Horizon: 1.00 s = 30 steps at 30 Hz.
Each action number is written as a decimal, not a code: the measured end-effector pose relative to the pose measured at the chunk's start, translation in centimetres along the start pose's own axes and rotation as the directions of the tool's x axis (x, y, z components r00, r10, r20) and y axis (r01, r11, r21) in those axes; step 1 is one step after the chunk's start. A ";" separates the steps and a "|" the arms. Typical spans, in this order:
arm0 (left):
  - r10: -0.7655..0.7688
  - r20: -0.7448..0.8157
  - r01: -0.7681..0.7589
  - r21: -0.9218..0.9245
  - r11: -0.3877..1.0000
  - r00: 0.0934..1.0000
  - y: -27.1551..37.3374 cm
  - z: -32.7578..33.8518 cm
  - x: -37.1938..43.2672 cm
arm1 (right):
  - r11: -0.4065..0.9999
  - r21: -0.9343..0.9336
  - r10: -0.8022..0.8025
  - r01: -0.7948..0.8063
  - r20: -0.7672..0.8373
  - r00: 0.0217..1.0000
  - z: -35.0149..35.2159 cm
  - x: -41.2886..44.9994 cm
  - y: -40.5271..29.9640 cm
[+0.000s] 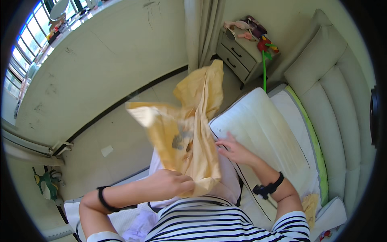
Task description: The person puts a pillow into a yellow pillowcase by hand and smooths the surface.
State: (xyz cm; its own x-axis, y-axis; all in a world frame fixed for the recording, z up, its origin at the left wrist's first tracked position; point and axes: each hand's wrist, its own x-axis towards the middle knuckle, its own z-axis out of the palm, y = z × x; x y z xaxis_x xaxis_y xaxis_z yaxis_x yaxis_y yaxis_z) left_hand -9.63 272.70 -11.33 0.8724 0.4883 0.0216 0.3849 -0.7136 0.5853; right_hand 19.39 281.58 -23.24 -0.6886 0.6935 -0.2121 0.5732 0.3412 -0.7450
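A satiny yellow cloth [208, 154] with a grey printed patch hangs in front of my body and spreads out over my lap. My left hand [175, 183] grips its near edge, close to my striped shirt. Part of the cloth's far left corner is blurred. To the right of it, my right hand [234, 149] is held with the fingers apart and nothing in them; the fingertips are near the cloth's right edge, and I cannot tell whether they touch. Beyond and below that hand lies a white pillow [257, 124] with dark piping.
A two-drawer nightstand [237, 56] carries small items and a toy flower [263, 45]. The padded headboard [338, 99] rises at right, behind a green-edged mattress [314, 142]. White paper [106, 151] and a green ride-on toy [50, 186] are on the left. Lilac cloth [140, 225] lies beside me.
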 end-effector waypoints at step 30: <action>-0.243 -0.333 -0.055 -0.683 0.729 0.911 -5.5 7.4 12.3 | 0.924 0.089 -0.376 0.373 0.017 0.927 -17.1 15.1 -22.8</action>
State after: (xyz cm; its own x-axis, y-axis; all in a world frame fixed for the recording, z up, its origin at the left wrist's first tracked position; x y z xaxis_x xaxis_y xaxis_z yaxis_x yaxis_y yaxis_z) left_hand 1.25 278.88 -20.29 0.6009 0.7857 0.1469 0.0274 -0.2040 0.9786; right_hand 3.51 295.15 1.31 -0.8608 0.5037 0.0725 0.2331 0.5169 -0.8237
